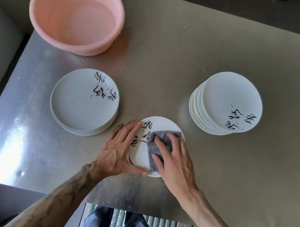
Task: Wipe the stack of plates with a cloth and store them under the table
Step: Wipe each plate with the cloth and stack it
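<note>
One plate (142, 156) near table (233, 172) front edge, mid. L hand (120, 147): fingers straight along its left rim, thumb on near rim. R hand (176, 160): fingers flat, spread, pressing grey cloth (160, 141) on plate's right half.

Left-stack plate (83, 104): black brush-script characters with pinkish dashes on the far right of its face; too cursive to read.
Right-stack plate (227, 98): the same kind of black brush characters by its near right rim; not legible.
Middle plate (142, 157): black brush characters down its left side, partly under the grey cloth (160, 147) and the left hand (119, 151); unreadable.
</note>
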{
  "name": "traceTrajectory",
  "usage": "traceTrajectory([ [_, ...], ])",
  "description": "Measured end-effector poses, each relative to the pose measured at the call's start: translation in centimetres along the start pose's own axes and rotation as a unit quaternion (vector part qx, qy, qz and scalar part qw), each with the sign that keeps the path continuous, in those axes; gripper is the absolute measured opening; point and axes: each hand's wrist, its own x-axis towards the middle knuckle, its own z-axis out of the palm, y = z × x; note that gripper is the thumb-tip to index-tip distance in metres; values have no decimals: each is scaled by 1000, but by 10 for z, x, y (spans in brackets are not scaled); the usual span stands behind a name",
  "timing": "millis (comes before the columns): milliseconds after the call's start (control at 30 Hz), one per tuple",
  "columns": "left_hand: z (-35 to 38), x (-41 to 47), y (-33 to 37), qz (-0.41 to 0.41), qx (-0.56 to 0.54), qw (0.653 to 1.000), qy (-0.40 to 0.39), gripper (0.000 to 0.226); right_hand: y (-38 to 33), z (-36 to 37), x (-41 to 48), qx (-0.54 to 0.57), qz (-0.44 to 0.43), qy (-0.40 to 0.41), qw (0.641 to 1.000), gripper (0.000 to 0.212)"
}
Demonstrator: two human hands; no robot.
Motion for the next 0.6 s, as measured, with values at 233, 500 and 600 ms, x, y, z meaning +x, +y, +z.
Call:
traceTrajectory([
  [233, 0, 1, 1, 3, -8, 1000, 12, 147, -16, -2, 38, 43, -7, -21, 999, 48],
  [500, 5, 1, -1, 6, 7, 1000, 15, 146, -6, -5, 28, 72, -157, -59, 983, 43],
  [600, 5, 1, -2, 4, 0, 1000, 16, 149, 9, -13, 42, 34, -74, -19, 996, 47],
])
